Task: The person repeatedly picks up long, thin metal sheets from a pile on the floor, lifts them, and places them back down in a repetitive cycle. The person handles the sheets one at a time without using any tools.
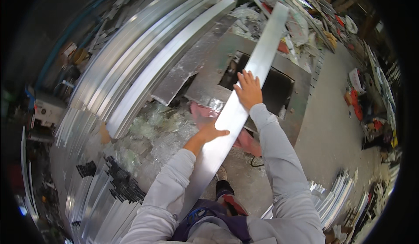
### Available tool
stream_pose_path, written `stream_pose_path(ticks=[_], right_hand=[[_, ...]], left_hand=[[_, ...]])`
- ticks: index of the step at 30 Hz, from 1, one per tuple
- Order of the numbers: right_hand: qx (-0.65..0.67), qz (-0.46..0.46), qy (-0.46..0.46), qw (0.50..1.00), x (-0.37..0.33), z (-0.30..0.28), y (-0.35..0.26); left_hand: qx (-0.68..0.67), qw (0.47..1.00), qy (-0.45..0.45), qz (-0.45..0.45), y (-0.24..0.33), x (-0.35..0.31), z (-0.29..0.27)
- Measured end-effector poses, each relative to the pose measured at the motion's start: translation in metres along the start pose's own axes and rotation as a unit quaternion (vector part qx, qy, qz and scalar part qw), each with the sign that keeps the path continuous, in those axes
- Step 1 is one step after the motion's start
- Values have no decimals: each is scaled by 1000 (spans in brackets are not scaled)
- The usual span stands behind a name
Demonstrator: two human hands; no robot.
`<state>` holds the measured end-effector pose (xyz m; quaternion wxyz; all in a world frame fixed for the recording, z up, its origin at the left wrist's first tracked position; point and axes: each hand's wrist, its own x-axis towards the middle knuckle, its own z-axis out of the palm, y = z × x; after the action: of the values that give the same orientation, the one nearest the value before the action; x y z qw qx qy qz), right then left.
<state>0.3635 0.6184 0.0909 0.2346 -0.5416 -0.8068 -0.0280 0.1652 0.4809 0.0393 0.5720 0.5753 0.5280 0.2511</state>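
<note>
A long, wide silver metal profile (262,54) slants from beside my waist up to the far right, across a metal work table (209,76) with a dark rectangular opening. My left hand (207,135) grips the profile's left edge nearer to me, its thumb over the top face and its other fingers hidden below. Farther along, my right hand (249,90) lies flat on the top face with its fingers stretched out. A crumpled red cloth or sheet (248,143) shows beneath the profile, on both sides of it.
Long silver profiles (144,69) lie stacked to the left. Dark-ended bars (118,180) stand bundled at the lower left, near clear plastic film (152,130) on the floor. Another profile bundle (334,200) is at the lower right. Scrap strips (305,17) clutter the far side.
</note>
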Motion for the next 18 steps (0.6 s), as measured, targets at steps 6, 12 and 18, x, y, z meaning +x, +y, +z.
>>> stream_pose_path(ticks=[6,12,18], right_hand=[[-28,4,-27,999,-72,5,-49],[-16,7,-87,996,-193,-10,-174],[20,13,-94,995,-289,-32,-282]], left_hand=[[-43,990,-30,-129,-53,-154,10],[-124,976,-35,-177,-122,-320,23],[-98,970,-38,-218,-155,-461,13]])
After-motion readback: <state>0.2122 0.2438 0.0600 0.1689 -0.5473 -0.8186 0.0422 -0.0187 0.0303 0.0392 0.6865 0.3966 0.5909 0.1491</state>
